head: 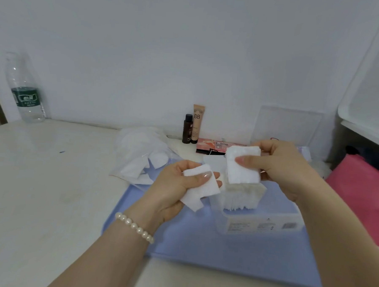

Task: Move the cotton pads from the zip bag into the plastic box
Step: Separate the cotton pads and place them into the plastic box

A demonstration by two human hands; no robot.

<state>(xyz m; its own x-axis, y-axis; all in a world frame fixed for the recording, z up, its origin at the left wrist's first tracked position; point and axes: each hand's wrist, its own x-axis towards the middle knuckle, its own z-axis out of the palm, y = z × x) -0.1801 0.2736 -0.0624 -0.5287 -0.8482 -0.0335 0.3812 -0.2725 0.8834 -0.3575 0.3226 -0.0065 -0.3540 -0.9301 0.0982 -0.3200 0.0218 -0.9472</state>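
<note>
While a thick stack of square cotton pads (243,168) is held by the right hand (279,167), with the thumb across its front face and the fingers curled behind it, a few loose cotton pads (198,188) are pinched by the left hand (177,186) under its thumb. Both hands are seen above the clear plastic box (261,221), in which a row of pads (240,195) is already packed on edge. The box is placed on a light blue tray (201,242). Further left and farther away, the zip bag (139,156) is lying on the pale table (39,190), and some pads can still be seen inside it, so the task is judged to be partly done.

Several things could go wrong from here. If the grip on the thick stack is loosened, the pads may fan out and fall beside the box. If the stack is pushed in at an angle, the pads that stand already in the box could be bent or pulled up. The light box may also slide on the tray, because it is not held by any hand.

Behind, against the wall, a small dark bottle (187,129), a BB cream tube (198,123) and, at the far left, a water bottle (25,91) are standing.
</note>
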